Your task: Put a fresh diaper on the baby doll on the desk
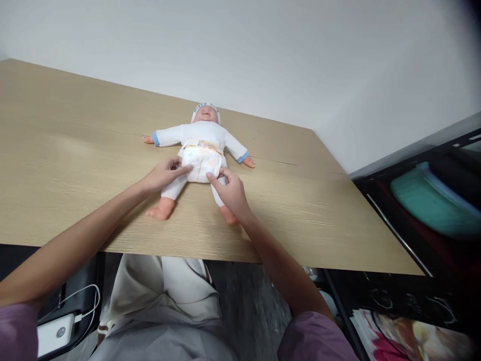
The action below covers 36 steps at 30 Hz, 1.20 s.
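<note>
A baby doll [203,138] in white clothes and a white cap lies on its back on the wooden table [75,165], arms spread. It wears a white diaper [202,163]. My left hand [163,174] pinches the diaper's left edge at the doll's hip. My right hand [229,190] pinches the diaper's lower right edge and covers the doll's right leg.
A white wall stands behind the table. A dark shelf [413,235] with a teal object [432,203] is at the right. Below the table edge are my lap and a white power bank [54,333] with a cable at lower left.
</note>
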Each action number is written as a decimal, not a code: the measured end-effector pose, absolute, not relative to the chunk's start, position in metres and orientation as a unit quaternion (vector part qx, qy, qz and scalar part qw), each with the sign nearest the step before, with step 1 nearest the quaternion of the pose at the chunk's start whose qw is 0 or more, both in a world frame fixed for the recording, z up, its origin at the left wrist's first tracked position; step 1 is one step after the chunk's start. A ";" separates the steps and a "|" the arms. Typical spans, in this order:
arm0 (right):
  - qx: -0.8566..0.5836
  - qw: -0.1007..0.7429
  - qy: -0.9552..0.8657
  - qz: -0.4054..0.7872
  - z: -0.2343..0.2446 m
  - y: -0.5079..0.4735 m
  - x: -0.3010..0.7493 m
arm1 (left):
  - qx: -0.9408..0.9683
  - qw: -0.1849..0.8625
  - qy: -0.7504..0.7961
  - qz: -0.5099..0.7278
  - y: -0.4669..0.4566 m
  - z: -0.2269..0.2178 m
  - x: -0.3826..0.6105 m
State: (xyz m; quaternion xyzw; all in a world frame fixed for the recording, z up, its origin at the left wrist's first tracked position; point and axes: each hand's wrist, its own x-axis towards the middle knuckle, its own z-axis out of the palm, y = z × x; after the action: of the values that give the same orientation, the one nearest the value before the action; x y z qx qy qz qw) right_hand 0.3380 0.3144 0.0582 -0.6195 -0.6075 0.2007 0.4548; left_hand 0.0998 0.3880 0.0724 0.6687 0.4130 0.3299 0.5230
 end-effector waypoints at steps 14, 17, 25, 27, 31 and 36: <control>-0.606 0.422 -0.654 0.164 0.056 0.312 0.356 | 0.605 0.546 0.396 0.424 0.385 0.058 0.103; -0.595 0.416 -0.673 0.141 0.066 0.309 0.368 | 0.624 0.496 0.429 0.426 0.386 0.059 0.098; -0.634 0.340 -0.690 -0.082 0.052 0.390 0.426 | 0.750 0.155 0.463 0.445 0.452 0.053 0.083; -0.642 0.311 -0.696 -0.078 0.039 0.418 0.433 | 0.778 0.121 0.457 0.414 0.476 0.050 0.086; -0.653 0.295 -0.695 -0.067 0.019 0.442 0.436 | 0.796 0.102 0.474 0.363 0.505 0.043 0.092; -0.665 0.312 -0.676 -0.062 0.012 0.438 0.438 | 0.796 0.053 0.514 0.315 0.519 0.039 0.093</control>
State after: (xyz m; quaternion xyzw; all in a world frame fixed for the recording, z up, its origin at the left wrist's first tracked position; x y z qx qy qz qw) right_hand 0.4383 0.4380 0.0119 -0.6645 -0.6764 -0.0622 0.3115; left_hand 0.0928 0.5186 0.0391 0.7958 0.5141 0.3155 0.0531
